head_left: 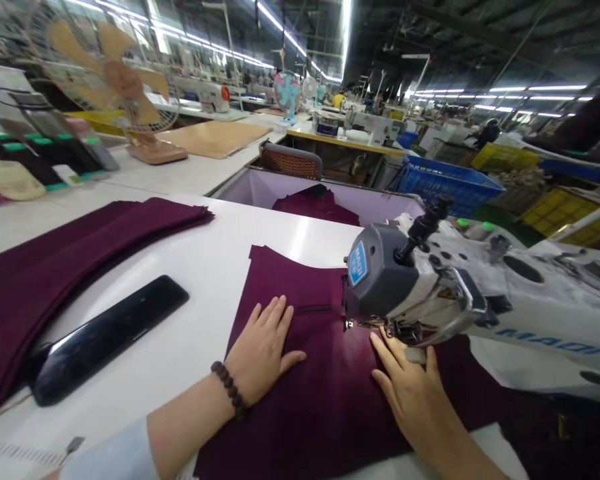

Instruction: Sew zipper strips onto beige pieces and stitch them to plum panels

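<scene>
A dark purple cut fabric piece [330,400] lies flat on the white table, partly beneath the head of a sewing machine [395,273]. Above my left hand, a narrow slit or seam shows in the cloth, running toward the needle area. My left hand [267,343] rests flat on the fabric left of the needle, fingers stretched out, a dark bead bracelet at the wrist. Just right of the needle, my right hand [413,387] lies on the same cloth with its fingers apart; the machine hides part of its fingertips.
On the left lie a stack of purple fabric pieces [95,247] and a black glossy phone-like slab [110,340]. An orange fan [125,80] and several thread cones stand farther back. Behind the table edge, a lilac bin [245,190] holds purple cloth; a blue crate [445,183] stands beyond.
</scene>
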`<action>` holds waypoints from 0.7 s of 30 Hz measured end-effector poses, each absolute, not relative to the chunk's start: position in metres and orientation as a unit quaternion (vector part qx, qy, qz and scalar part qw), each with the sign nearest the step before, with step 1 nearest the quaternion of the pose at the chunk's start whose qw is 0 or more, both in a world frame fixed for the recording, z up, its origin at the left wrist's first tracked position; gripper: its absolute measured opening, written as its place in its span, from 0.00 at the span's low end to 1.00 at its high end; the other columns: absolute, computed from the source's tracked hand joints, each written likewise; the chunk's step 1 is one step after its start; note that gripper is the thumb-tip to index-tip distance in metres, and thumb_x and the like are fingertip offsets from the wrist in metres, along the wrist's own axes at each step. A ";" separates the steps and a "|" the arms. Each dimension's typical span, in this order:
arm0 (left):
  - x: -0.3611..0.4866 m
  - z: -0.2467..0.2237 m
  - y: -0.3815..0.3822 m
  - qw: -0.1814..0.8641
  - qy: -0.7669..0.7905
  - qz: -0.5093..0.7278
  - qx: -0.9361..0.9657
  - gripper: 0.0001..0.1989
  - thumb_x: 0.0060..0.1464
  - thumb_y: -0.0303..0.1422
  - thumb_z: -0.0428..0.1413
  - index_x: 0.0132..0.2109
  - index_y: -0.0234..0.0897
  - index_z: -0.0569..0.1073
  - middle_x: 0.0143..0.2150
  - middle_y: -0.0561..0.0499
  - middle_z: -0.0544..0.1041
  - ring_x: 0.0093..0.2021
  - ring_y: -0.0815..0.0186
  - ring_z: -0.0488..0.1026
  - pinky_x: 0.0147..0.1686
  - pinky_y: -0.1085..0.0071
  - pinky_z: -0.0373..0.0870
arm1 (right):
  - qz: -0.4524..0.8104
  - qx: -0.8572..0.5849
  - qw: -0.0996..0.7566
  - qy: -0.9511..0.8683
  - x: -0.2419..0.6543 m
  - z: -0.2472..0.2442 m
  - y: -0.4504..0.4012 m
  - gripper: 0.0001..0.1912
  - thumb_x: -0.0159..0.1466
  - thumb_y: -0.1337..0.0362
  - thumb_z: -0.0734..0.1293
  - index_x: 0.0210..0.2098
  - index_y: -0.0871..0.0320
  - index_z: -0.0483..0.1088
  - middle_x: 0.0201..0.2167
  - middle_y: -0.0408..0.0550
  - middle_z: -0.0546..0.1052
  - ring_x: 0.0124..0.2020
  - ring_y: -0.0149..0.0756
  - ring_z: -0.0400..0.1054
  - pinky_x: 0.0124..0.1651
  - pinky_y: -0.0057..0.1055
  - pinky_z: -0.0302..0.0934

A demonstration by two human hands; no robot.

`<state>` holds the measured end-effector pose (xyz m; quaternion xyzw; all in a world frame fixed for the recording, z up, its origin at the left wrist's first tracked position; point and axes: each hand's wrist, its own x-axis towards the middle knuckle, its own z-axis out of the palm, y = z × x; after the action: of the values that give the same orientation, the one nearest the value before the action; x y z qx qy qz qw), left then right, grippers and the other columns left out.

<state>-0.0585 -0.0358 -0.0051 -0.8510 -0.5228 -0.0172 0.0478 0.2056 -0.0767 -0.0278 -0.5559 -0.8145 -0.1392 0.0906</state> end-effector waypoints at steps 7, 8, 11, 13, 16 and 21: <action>-0.057 0.008 -0.043 -0.016 -0.524 0.033 -0.851 0.37 0.53 0.48 0.52 0.60 0.23 0.57 0.62 0.30 0.50 0.62 0.46 0.49 0.56 0.46 0.51 | -0.157 -0.569 0.089 -0.802 0.212 -0.031 -0.088 0.24 0.67 0.54 0.46 0.56 0.54 0.58 0.48 0.58 0.70 0.48 0.53 0.64 0.41 0.64 0.56; -0.057 0.008 -0.051 -0.027 -0.512 0.039 -0.858 0.37 0.51 0.48 0.53 0.60 0.25 0.57 0.62 0.30 0.49 0.62 0.44 0.48 0.55 0.43 0.50 | -0.152 -0.556 0.086 -0.813 0.215 -0.033 -0.088 0.23 0.66 0.54 0.47 0.56 0.53 0.58 0.48 0.57 0.70 0.48 0.53 0.64 0.39 0.62 0.58; -0.056 0.001 -0.067 -0.060 -0.433 0.040 -0.899 0.29 0.54 0.38 0.53 0.61 0.38 0.56 0.63 0.37 0.49 0.61 0.43 0.49 0.50 0.35 0.50 | -0.120 -0.522 0.102 -0.838 0.225 -0.039 -0.077 0.21 0.65 0.56 0.53 0.55 0.53 0.59 0.49 0.56 0.69 0.48 0.50 0.65 0.40 0.52 0.64; -0.054 -0.004 -0.051 -0.059 -0.429 0.043 -0.900 0.25 0.57 0.32 0.50 0.61 0.43 0.55 0.63 0.40 0.52 0.61 0.46 0.50 0.49 0.34 0.50 | -0.105 -0.534 0.171 -0.821 0.232 -0.044 -0.063 0.19 0.64 0.58 0.54 0.50 0.58 0.64 0.44 0.56 0.72 0.45 0.45 0.67 0.41 0.42 0.66; -0.047 0.005 0.018 -0.035 -0.506 0.003 -0.862 0.31 0.53 0.41 0.55 0.60 0.36 0.57 0.64 0.40 0.50 0.63 0.47 0.45 0.55 0.38 0.43 | -0.103 -0.565 0.293 -0.765 0.241 -0.047 -0.047 0.17 0.65 0.60 0.51 0.35 0.58 0.69 0.29 0.52 0.74 0.33 0.39 0.70 0.32 0.31 0.66; -0.023 0.037 0.083 0.002 -0.591 -0.059 -0.804 0.27 0.58 0.35 0.49 0.59 0.20 0.56 0.62 0.26 0.48 0.62 0.41 0.45 0.53 0.35 0.44 | -0.074 -0.570 0.350 -0.739 0.245 -0.042 -0.050 0.17 0.65 0.58 0.52 0.34 0.57 0.69 0.31 0.49 0.74 0.34 0.36 0.70 0.35 0.28 0.66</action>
<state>-0.0225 0.0834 0.0373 -0.8044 -0.5911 -0.0593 0.0022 0.2451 -0.0505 -0.0421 -0.5705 -0.7395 -0.0739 0.3497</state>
